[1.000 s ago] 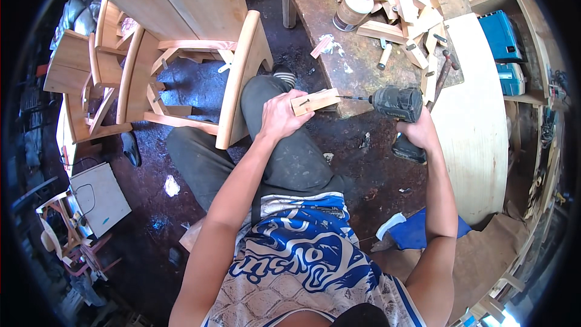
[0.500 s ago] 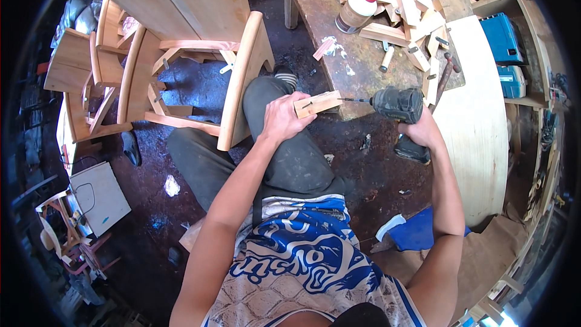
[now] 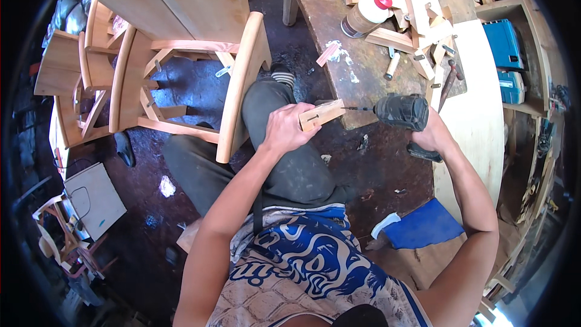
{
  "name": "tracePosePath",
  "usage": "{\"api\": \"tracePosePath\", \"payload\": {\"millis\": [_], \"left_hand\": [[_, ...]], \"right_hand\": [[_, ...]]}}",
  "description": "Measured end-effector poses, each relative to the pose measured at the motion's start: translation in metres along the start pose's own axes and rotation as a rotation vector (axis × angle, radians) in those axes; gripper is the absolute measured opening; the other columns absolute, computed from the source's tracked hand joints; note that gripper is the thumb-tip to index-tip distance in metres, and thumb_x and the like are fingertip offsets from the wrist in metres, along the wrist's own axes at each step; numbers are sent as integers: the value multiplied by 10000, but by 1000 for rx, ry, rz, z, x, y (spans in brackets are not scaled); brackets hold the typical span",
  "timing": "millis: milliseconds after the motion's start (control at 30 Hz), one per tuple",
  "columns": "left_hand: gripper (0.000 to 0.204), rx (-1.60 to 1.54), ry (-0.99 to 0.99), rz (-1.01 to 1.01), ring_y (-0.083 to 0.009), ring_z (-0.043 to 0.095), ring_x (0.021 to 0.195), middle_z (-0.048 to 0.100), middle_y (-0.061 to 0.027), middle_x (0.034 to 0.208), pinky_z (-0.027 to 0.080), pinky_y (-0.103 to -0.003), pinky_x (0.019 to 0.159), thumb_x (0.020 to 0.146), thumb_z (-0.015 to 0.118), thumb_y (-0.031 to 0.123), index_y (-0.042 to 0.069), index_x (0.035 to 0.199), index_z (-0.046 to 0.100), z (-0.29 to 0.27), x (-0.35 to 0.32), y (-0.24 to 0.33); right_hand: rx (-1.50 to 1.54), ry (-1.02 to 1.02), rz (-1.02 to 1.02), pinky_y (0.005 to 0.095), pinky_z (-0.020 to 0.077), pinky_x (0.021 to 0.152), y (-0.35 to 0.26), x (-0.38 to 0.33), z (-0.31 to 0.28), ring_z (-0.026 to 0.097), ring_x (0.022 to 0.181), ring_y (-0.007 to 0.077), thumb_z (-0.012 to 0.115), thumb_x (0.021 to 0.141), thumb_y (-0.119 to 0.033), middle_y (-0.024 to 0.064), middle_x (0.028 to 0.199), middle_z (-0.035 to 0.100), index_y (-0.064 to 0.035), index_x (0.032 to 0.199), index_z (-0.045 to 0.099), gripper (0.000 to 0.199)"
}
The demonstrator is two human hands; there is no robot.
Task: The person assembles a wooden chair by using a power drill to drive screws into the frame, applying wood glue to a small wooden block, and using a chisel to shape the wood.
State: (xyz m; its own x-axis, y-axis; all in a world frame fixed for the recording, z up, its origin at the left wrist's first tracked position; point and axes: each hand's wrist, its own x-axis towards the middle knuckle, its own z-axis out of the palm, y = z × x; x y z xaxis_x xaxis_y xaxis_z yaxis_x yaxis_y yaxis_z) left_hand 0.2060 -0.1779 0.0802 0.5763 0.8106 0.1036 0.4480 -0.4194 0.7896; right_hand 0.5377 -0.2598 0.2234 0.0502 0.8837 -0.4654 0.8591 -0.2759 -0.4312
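Note:
Over my knee, my left hand (image 3: 288, 128) is closed around a short wooden block (image 3: 321, 115). A dark screw or slot shows on the block's near face. My right hand (image 3: 431, 133) grips a black cordless drill (image 3: 402, 112) by its handle, its body pointing left. The drill's thin bit (image 3: 358, 108) reaches to the right end of the block; whether the tip is inside the wood I cannot tell. Just left of my knee stands a pale wooden chair (image 3: 241, 85) with rounded arms.
A worn workbench (image 3: 357, 82) ahead bears a glue bottle (image 3: 367, 15) with a red cap, a heap of wood offcuts (image 3: 417, 6) and a hammer (image 3: 449, 82). Blue cases (image 3: 502, 42) sit on the right shelf. Blue cloth (image 3: 423, 228) lies at lower right.
My right elbow has swung outward and the drill has tilted, its bit still at the block's end. The block has shifted slightly right and down in view.

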Motion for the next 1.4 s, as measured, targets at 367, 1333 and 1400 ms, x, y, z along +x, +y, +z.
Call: {"api": "tracePosePath", "payload": {"millis": [367,1333,1400], "left_hand": [[367,-17,30,50,-300,722,830,742,-109,876,577,-411,741,736,840,246,87,1026,682,2,3,-3],[355,-32,22,44,-313,715,810,734,-121,849,575,-421,747,740,825,231,68,1018,677,-2,4,1],[353,-22,-2,21,-315,716,815,735,-121,854,575,-422,750,748,818,239,70,1023,676,-2,3,1]], "right_hand": [[-121,-30,69,463,550,849,-27,-6,-6,664,920,436,684,655,-16,210,906,709,-25,919,680,265],[-253,-16,57,469,550,834,-16,-2,1,660,905,435,713,650,-66,209,885,704,-17,904,671,262],[-230,-12,45,469,551,835,-22,0,-2,662,905,431,716,654,-77,208,882,706,-19,906,673,262]]}}
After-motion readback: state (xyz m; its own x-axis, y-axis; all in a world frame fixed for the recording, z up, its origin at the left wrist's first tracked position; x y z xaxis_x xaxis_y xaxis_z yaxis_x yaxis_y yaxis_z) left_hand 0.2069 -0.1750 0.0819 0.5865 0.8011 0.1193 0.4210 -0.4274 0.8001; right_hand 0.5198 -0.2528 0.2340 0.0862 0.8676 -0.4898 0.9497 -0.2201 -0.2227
